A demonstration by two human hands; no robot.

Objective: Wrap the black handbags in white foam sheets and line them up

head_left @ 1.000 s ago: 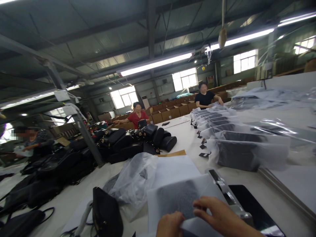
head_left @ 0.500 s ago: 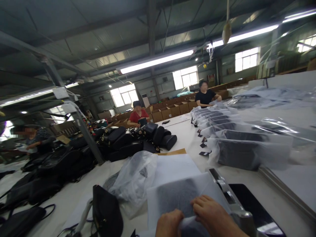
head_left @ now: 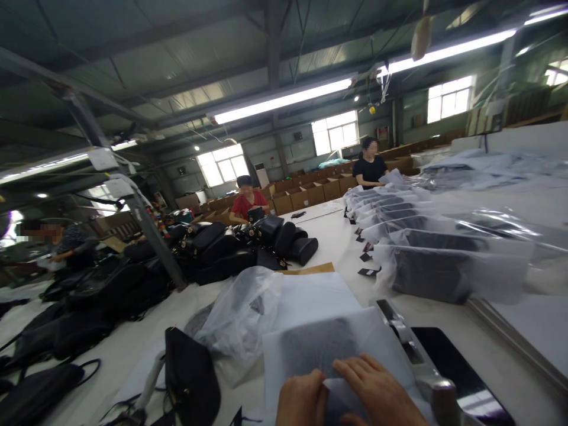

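A sheet of white tissue paper lies in front of me, with a dark, bag-like shape showing through it. My left hand is closed on the near folded part of the paper. Right beside it, my right hand presses its fingers together over the same fold, thumb lower down; its grip is partly hidden. A metal clamp-like fixture stands just right of the paper. To the left, a black handbag stands on the table with a wrapped handle beside it.
Crumpled clear plastic and white sheets lie beyond my hands. Black bags are heaped at left. A row of tissue-wrapped bags stands at right, near a dark glossy panel. Several people work around the table; a metal post rises at left.
My right hand has shifted slightly left and its fingers lie flatter over the fold. The left hand has moved a little closer to it. The view has tilted slightly.
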